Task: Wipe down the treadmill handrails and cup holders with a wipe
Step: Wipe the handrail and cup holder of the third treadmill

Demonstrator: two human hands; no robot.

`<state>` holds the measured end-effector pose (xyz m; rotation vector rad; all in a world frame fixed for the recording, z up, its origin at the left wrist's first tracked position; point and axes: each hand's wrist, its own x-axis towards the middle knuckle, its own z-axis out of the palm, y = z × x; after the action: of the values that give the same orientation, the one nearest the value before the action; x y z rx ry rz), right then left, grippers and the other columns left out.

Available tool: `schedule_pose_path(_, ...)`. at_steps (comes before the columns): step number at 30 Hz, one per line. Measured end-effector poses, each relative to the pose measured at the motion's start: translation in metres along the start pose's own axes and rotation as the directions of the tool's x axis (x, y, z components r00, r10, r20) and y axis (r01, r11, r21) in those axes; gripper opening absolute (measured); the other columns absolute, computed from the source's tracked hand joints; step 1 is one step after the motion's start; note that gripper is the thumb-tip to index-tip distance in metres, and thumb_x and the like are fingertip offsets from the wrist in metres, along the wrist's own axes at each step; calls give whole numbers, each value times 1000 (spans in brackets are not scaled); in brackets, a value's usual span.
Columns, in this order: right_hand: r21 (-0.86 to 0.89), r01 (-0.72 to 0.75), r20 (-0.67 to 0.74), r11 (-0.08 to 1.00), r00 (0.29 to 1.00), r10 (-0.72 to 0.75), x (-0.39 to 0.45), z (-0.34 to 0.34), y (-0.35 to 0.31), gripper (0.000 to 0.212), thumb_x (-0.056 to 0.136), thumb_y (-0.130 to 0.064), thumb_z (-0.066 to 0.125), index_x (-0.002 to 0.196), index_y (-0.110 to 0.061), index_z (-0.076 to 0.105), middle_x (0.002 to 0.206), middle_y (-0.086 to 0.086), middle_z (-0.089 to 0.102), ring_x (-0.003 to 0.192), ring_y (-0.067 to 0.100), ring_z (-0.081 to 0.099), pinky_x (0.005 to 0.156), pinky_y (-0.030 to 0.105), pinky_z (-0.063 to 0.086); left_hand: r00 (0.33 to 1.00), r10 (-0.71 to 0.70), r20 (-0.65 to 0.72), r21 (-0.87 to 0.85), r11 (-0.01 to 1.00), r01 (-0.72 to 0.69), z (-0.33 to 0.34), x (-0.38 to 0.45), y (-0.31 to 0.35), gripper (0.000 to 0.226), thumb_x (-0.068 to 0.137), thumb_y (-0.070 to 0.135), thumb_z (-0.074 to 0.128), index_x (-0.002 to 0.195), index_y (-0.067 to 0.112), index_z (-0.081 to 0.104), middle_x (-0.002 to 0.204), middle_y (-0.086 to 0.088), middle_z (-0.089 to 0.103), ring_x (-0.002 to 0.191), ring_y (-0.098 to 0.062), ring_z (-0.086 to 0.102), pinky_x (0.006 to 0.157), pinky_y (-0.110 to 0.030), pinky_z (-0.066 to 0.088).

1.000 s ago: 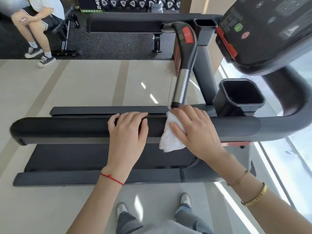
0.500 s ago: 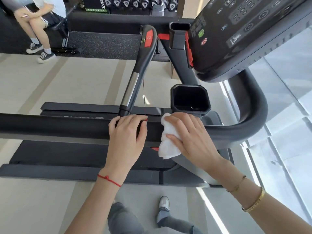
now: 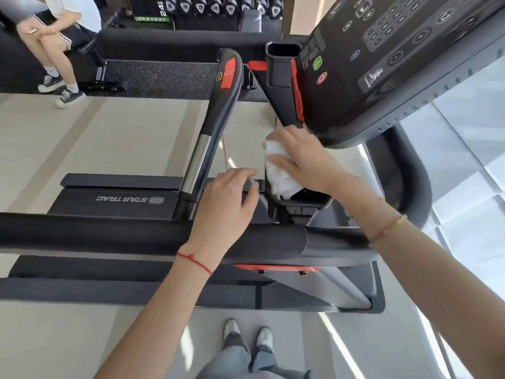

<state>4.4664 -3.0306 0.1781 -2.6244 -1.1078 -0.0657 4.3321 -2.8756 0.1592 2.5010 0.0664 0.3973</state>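
Note:
My right hand (image 3: pixel 303 157) grips a crumpled white wipe (image 3: pixel 277 170) and holds it at the far rim of the near black cup holder (image 3: pixel 306 202), the cloth hanging into its opening. My left hand (image 3: pixel 226 206) hovers with loosely bent fingers just above the thick black handrail (image 3: pixel 95 231), to the left of the cup holder, and holds nothing. A second cup holder (image 3: pixel 282 50) stands farther off on the other side. The inner grip bar (image 3: pixel 216 121), black with a steel section and a red button, rises beyond my left hand.
The console (image 3: pixel 396 58) overhangs my right hand at the upper right. The treadmill deck (image 3: pixel 114 199) lies beyond the rail. A person (image 3: pixel 52 47) sits on a bench at the far left. A dumbbell rack (image 3: pixel 207 5) lines the back. My feet (image 3: pixel 246 335) stand on pale floor.
My right hand has carried the wipe off the handrail and up into the near cup holder. My left hand has lifted off the rail and its fingers have loosened. The view has shifted right.

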Motion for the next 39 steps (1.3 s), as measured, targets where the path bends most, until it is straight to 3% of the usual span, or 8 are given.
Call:
schedule_pose_path(3, 105, -10, 130, 994, 992, -4, 4, 4, 14, 43, 99, -29, 52, 137, -10, 45, 133, 10, 49, 119, 29, 47, 102, 39, 35, 999, -17, 36, 20, 1000, 16, 10, 16, 0, 36, 100, 31, 48, 131, 16, 57, 126, 4, 62, 115, -14, 56, 95, -30, 46)
schedule_pose_path(9, -56, -17, 60, 998, 998, 21, -17, 6, 33, 44, 99, -27, 50, 138, -9, 42, 130, 11, 48, 111, 32, 49, 99, 40, 39, 987, -32, 158, -12, 999, 35, 23, 27, -7, 48, 99, 44, 44, 143, 24, 45, 132, 7, 56, 118, -12, 53, 96, -32, 47)
schedule_pose_path(15, 16, 68, 172, 998, 983, -70, 14, 6, 15, 42, 99, -25, 51, 138, -11, 43, 128, 10, 48, 110, 31, 49, 96, 41, 39, 983, -42, 178, -49, 997, 52, 28, 29, -10, 52, 99, 47, 43, 147, 27, 38, 128, 10, 54, 112, -10, 55, 92, -35, 49)
schedule_pose_path(23, -83, -84, 60, 993, 994, 89, -26, 1, 19, 58, 99, -28, 50, 149, -9, 28, 137, 12, 42, 114, 33, 48, 102, 34, 35, 980, -17, 198, -121, 992, 42, 30, 29, -14, 49, 98, 45, 44, 145, 35, 38, 118, 14, 55, 105, -5, 55, 84, -22, 43)
schedule_pose_path(26, -13, -190, 15, 982, 982, 190, -34, 1, 12, 66, 95, -25, 57, 151, -12, 24, 145, 9, 38, 125, 32, 45, 103, 33, 36, 981, -13, 193, -128, 991, 38, 30, 29, -14, 47, 98, 43, 45, 144, 33, 40, 118, 13, 57, 106, -6, 55, 85, -21, 42)
schedule_pose_path(33, 99, -422, -118, 901, 894, 432, -52, 7, -6, 67, 93, -24, 61, 151, -16, 27, 149, 6, 39, 132, 29, 42, 100, 30, 36, 975, 7, 223, -104, 994, 17, 28, 30, -14, 55, 99, 45, 41, 150, 23, 35, 137, 4, 54, 123, -14, 52, 100, -34, 47)
schedule_pose_path(36, 111, -563, -125, 819, 809, 574, -67, 5, -10, 62, 94, -34, 58, 147, -15, 31, 133, 10, 51, 103, 29, 52, 76, 29, 34, 975, 13, 222, -100, 995, 9, 29, 30, -15, 55, 100, 45, 40, 150, 23, 34, 137, 4, 54, 121, -16, 54, 98, -30, 46)
schedule_pose_path(39, 117, -655, -83, 747, 743, 665, -75, 2, -9, 53, 94, -40, 55, 134, -9, 40, 98, 6, 51, 85, 20, 39, 69, 30, 27, 976, 10, 219, -101, 995, 12, 30, 30, -15, 55, 101, 44, 41, 151, 22, 34, 139, 1, 54, 122, -17, 54, 96, -27, 43)
